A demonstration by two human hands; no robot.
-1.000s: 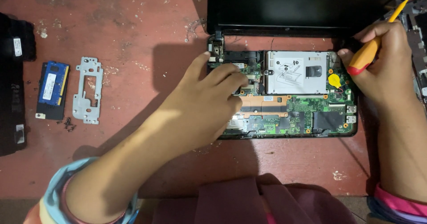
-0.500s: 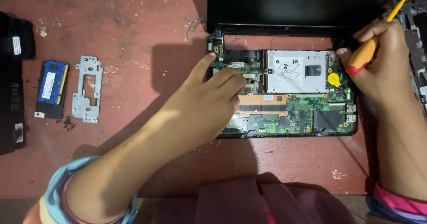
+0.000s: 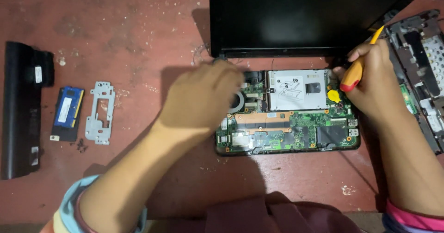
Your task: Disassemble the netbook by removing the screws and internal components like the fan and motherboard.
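Observation:
An opened small laptop lies on a red floor, its green circuit board (image 3: pixel 296 133) bare, with a silver drive (image 3: pixel 296 89) and a yellow coin cell (image 3: pixel 334 94) on it. The black screen (image 3: pixel 300 15) stands open behind. My left hand (image 3: pixel 203 99), blurred, hovers over the board's left end near the fan (image 3: pixel 238 102); whether it holds anything is not visible. My right hand (image 3: pixel 370 82) grips a yellow and red screwdriver (image 3: pixel 358 66) at the board's upper right corner.
A long black battery (image 3: pixel 21 108) lies at the far left. Beside it are a blue memory module (image 3: pixel 68 108), a grey metal bracket (image 3: pixel 101 112) and tiny screws (image 3: pixel 81 145). A removed laptop cover (image 3: pixel 416 71) with metal parts lies at the right edge.
My left hand has lifted off the middle of the board and moved left and up toward the hinge corner. The right hand and screwdriver have stayed in place.

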